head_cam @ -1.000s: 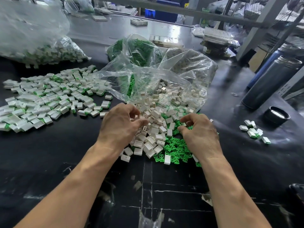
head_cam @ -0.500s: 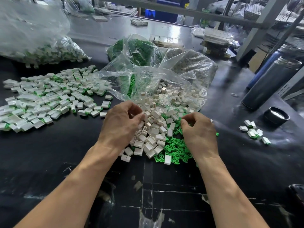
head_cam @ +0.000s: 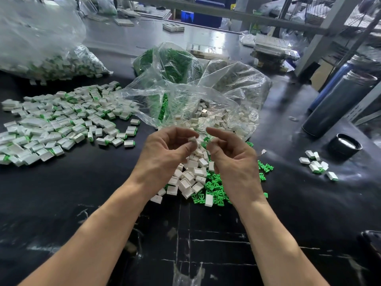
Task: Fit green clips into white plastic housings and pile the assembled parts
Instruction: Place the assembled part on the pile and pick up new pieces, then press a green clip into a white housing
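The left hand (head_cam: 165, 149) pinches a white housing (head_cam: 192, 139); the right hand (head_cam: 231, 153), just beside, curls, its content hidden; next, I think, the clip goes in

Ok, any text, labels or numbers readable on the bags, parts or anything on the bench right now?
None can be read.
Yellow sticker on the far post: print too small and blurred.
Bags: clear plastic, no print visible.
White housings and green clips: no markings visible.
Dark cylinders at right: no label visible.
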`<action>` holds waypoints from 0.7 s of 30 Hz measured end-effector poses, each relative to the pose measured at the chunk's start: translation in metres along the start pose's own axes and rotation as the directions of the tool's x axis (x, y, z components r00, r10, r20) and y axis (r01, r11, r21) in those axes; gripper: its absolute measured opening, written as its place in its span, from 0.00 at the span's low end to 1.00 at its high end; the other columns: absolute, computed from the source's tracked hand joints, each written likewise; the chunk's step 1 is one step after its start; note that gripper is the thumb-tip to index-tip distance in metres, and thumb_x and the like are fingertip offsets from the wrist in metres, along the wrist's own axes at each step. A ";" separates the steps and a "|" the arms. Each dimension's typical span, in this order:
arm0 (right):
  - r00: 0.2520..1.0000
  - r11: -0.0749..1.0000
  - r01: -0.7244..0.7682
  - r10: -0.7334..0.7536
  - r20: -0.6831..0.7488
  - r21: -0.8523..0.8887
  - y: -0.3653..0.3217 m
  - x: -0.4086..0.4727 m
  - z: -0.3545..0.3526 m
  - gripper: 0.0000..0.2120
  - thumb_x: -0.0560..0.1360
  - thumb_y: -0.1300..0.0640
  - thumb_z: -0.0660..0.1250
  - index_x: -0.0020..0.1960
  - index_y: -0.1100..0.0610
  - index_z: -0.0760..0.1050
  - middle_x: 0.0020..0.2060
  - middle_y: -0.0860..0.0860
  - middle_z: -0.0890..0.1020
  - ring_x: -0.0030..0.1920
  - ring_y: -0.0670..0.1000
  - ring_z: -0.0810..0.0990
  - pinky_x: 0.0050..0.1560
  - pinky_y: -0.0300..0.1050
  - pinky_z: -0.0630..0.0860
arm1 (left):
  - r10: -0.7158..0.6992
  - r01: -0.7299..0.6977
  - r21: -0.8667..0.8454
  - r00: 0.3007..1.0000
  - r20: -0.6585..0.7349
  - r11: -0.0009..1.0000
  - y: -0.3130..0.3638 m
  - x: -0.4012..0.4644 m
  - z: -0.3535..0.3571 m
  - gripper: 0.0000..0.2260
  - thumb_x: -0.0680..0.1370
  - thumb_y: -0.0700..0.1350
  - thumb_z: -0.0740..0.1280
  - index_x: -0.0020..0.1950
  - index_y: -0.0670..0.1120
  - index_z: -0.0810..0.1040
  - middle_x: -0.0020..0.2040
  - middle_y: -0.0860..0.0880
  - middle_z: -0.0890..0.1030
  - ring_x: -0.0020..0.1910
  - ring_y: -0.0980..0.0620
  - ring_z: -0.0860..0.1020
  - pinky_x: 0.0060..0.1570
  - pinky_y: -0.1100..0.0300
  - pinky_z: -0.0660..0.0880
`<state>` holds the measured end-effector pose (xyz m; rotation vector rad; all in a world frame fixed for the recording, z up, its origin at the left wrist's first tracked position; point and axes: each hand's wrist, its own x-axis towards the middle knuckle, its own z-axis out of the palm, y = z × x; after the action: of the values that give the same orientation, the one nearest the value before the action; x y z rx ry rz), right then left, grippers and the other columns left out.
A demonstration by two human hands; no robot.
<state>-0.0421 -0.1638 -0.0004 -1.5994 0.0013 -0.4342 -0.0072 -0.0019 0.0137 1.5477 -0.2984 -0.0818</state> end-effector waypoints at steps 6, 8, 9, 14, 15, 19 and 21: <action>0.999 0.998 -0.045 0.044 -0.015 -0.040 0.001 -0.002 0.007 0.11 0.80 0.62 0.70 0.55 0.47 0.83 0.37 0.45 0.80 0.34 0.44 0.75 0.34 0.36 0.72 | -0.001 0.002 -0.020 1.000 0.026 1.000 -0.002 -0.001 0.003 0.09 0.78 0.36 0.72 0.57 0.43 0.84 0.48 0.44 0.85 0.43 0.55 0.82 0.44 0.59 0.81; 0.998 0.997 -0.049 0.047 -0.028 -0.060 0.001 -0.002 0.008 0.09 0.79 0.61 0.71 0.52 0.47 0.82 0.40 0.47 0.83 0.36 0.45 0.77 0.35 0.37 0.73 | -0.003 0.004 -0.023 1.000 0.019 1.000 -0.003 -0.001 0.003 0.09 0.77 0.36 0.73 0.56 0.43 0.84 0.48 0.44 0.85 0.43 0.55 0.82 0.44 0.59 0.81; 0.999 0.997 -0.045 0.043 -0.033 -0.065 0.001 -0.002 0.008 0.09 0.79 0.61 0.71 0.51 0.47 0.82 0.40 0.47 0.83 0.36 0.45 0.76 0.35 0.37 0.73 | -0.001 0.001 -0.023 1.000 0.017 1.000 -0.003 -0.001 0.003 0.08 0.77 0.37 0.73 0.56 0.44 0.84 0.48 0.43 0.85 0.43 0.55 0.82 0.43 0.59 0.81; 1.000 0.999 -0.007 0.006 -0.022 -0.037 -0.003 -0.005 0.008 0.08 0.80 0.60 0.71 0.49 0.47 0.82 0.38 0.43 0.82 0.36 0.44 0.76 0.37 0.39 0.73 | 0.022 -0.022 0.001 1.000 0.014 1.000 -0.004 -0.002 0.003 0.08 0.76 0.38 0.74 0.55 0.45 0.85 0.49 0.42 0.85 0.43 0.54 0.81 0.41 0.62 0.80; 1.000 1.000 -0.001 0.001 -0.021 -0.026 -0.004 -0.006 0.007 0.08 0.80 0.60 0.71 0.49 0.47 0.82 0.38 0.43 0.83 0.37 0.44 0.77 0.38 0.40 0.73 | 0.024 -0.024 0.006 1.000 0.011 1.000 -0.005 -0.002 0.003 0.08 0.76 0.39 0.74 0.55 0.46 0.85 0.49 0.42 0.85 0.42 0.54 0.81 0.41 0.63 0.79; 1.000 1.000 0.004 -0.003 -0.015 0.021 -0.006 -0.006 0.007 0.08 0.80 0.62 0.71 0.50 0.50 0.84 0.40 0.44 0.84 0.41 0.44 0.80 0.40 0.39 0.75 | 0.017 -0.018 -0.024 0.999 -0.028 1.000 -0.004 -0.001 0.002 0.09 0.78 0.38 0.73 0.57 0.47 0.85 0.46 0.44 0.85 0.42 0.53 0.83 0.44 0.58 0.82; 1.000 1.000 0.000 0.000 -0.018 0.022 -0.006 -0.005 0.007 0.09 0.79 0.63 0.71 0.51 0.50 0.84 0.40 0.44 0.84 0.40 0.44 0.80 0.40 0.40 0.75 | 0.012 -0.015 -0.078 0.999 -0.041 0.997 -0.003 -0.001 0.001 0.10 0.78 0.38 0.72 0.58 0.47 0.84 0.46 0.45 0.86 0.43 0.50 0.84 0.46 0.56 0.83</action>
<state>-0.0464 -0.1549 0.0037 -1.5742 0.0096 -0.4471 -0.0084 -0.0026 0.0107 1.4673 -0.2708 -0.0512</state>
